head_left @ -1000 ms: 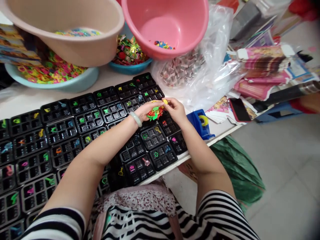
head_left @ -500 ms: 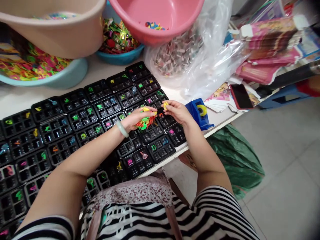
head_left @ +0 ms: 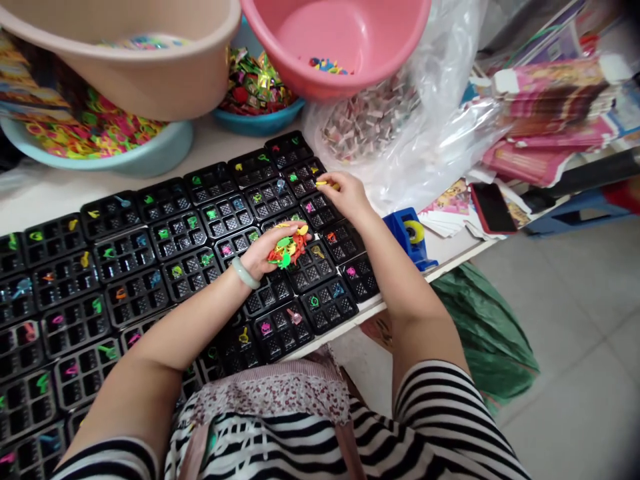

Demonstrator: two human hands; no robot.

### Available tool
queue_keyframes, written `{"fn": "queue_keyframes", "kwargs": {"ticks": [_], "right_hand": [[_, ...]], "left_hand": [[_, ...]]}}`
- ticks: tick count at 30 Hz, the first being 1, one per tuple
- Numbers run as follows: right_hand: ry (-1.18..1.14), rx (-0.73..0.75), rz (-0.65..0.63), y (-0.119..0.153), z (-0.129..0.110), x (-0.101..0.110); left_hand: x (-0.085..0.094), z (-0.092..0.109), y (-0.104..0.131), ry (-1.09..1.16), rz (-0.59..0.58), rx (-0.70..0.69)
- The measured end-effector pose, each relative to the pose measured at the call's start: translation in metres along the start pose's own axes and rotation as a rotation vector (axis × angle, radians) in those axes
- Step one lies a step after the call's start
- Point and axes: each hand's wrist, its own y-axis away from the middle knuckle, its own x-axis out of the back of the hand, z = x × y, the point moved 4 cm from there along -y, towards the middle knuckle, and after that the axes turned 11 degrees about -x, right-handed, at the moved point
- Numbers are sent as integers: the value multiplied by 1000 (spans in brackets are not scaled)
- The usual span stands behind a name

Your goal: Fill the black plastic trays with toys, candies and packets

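Note:
My left hand (head_left: 267,250) is curled around a handful of small plastic trinkets (head_left: 287,250) in green, orange, red and yellow. It hovers over the middle of the black compartment trays (head_left: 265,293). Farther out, my right hand (head_left: 343,193) pinches a small yellow plastic piece (head_left: 321,183) between thumb and fingertips, above a tray at the right end of the rows. The exact shape of that piece is too small to make out. Many trays hold one or two small coloured pieces in their top compartments; their other compartments show bare patterned bottoms.
Behind the trays stand a beige tub (head_left: 150,80), a pink basin (head_left: 345,33) and blue basins (head_left: 150,150) of colourful pieces. A plastic bag of small packets (head_left: 370,123) lies at the back. A blue tape dispenser (head_left: 407,233) and a phone (head_left: 493,208) sit near the right edge.
My right hand has moved away from my left hand, outward to a tray farther back, carrying a yellow piece. My left hand has turned slightly, showing more of the handful. The camera view has shifted.

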Motion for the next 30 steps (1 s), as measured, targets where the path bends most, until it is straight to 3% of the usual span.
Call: {"fn": "queue_keyframes", "kwargs": {"ticks": [4, 7, 12, 20, 25, 30], "right_hand": [[249, -19, -10, -58, -18, -20], [411, -83, -85, -81, -23, -36], [448, -119, -151, -82, -20, -38], [380, -123, -230, -73, -1, -29], [238, -50, -112, -96, -18, -33], [196, 21, -90, -125, -36, -60]], "left_hand": [[5, 0, 4, 40, 0, -2], [14, 0, 6, 48, 1, -3], [24, 3, 9, 60, -13, 4], [20, 0, 8, 83, 17, 45], [21, 1, 8, 99, 7, 33], [29, 5, 8, 125, 10, 6]]}}
